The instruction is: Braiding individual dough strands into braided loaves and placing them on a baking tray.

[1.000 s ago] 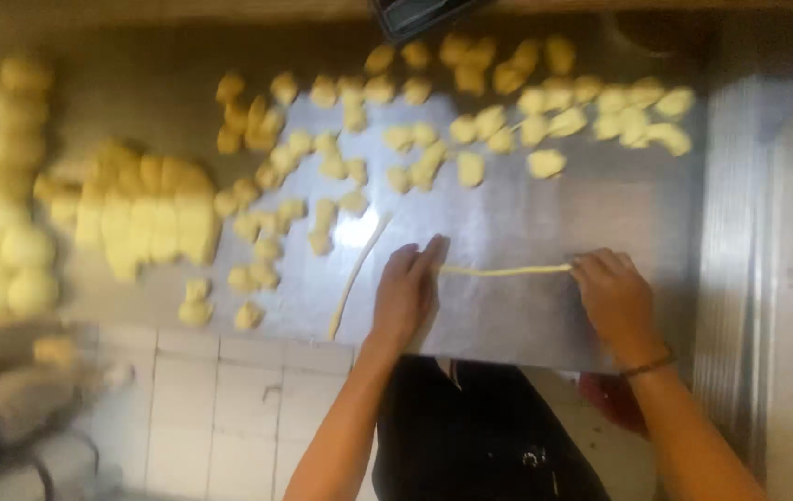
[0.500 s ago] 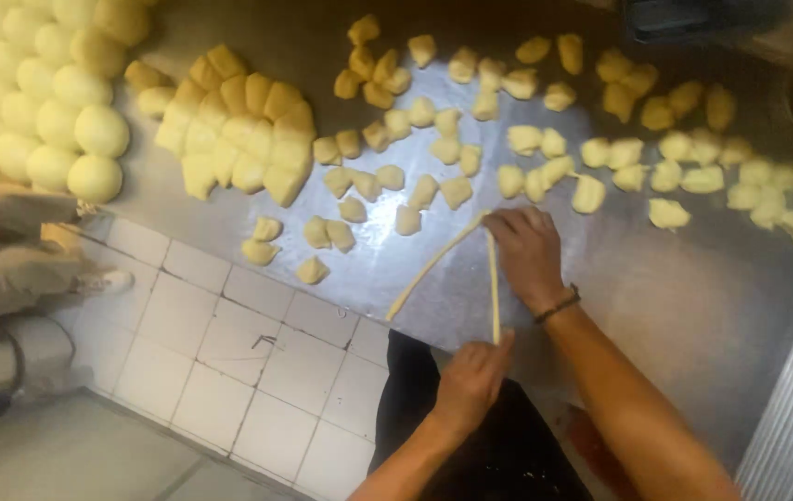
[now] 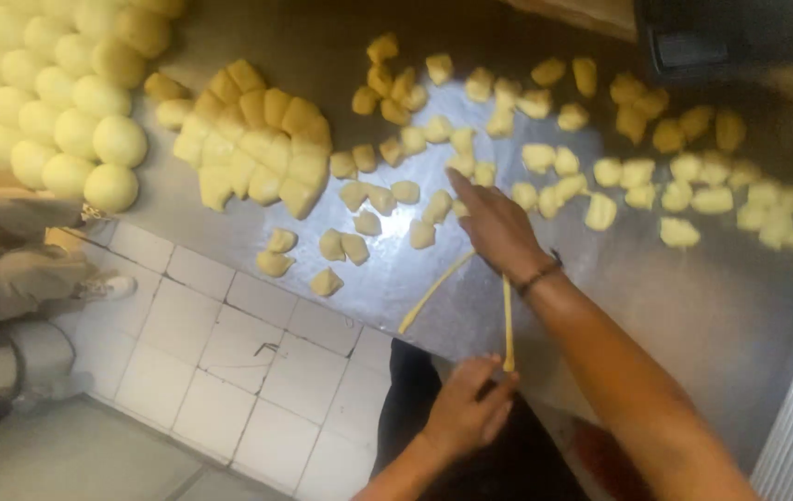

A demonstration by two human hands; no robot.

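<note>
The right hand (image 3: 498,227) hides, probably, the dough rope's (image 3: 507,320) far end.

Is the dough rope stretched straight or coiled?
Stretched straight. The dough rope runs in one thin line from the right hand on the table to the left hand at the edge.

The right hand (image 3: 498,225) reaches forward, palm down, fingers stretched out flat. The left hand (image 3: 467,414) stays low and near the body, fingers pinched together.
</note>
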